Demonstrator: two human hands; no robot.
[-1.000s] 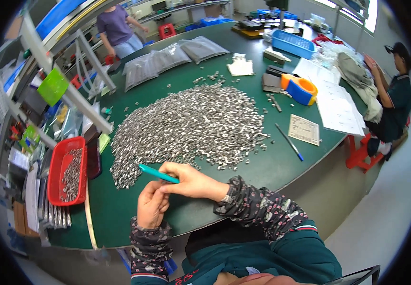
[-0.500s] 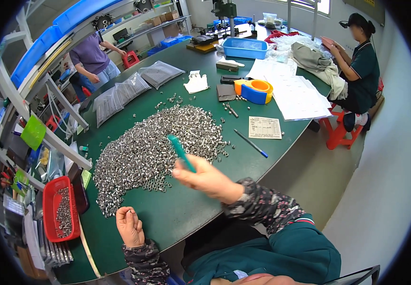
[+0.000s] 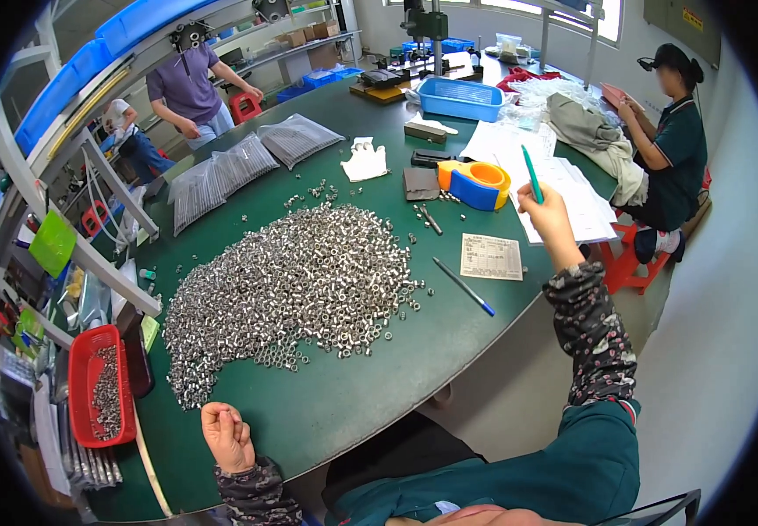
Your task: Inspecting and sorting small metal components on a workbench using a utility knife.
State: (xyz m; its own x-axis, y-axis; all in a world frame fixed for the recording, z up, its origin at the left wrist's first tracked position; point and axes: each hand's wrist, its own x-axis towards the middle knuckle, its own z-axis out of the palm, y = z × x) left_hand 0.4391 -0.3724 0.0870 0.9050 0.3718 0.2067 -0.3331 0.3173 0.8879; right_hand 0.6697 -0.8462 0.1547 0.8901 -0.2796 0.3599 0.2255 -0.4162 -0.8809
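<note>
My right hand [image 3: 554, 221] is raised at the table's right side, over the white printed sheets [image 3: 585, 206]. Its fingers are closed around a slim green pen-like tool [image 3: 531, 171], which points up and away; its exact kind is unclear. My left hand [image 3: 228, 441] is at the near edge of the table, thumb and fingers pinched together. Anything between them is too small or hidden to make out. Just beyond it spreads a large pile of small shiny metal rings [image 3: 296, 280], one layer deep at its near edge. A blue-capped pen [image 3: 464, 287] and a small printed slip [image 3: 491, 257] lie right of the pile.
On the left stands a red basket [image 3: 75, 386] with more metal rings. Farther back are bagged parts [image 3: 230, 175], a white glove [image 3: 365, 161], a yellow-and-blue tape dispenser [image 3: 475, 184] and a blue tray [image 3: 462, 98]. One co-worker sits at right; others are at far left.
My right hand has moved right and away, from above the ring pile to over the sheets, still holding the green tool. My left hand stays pinched near the table edge. The view has shifted slightly.
</note>
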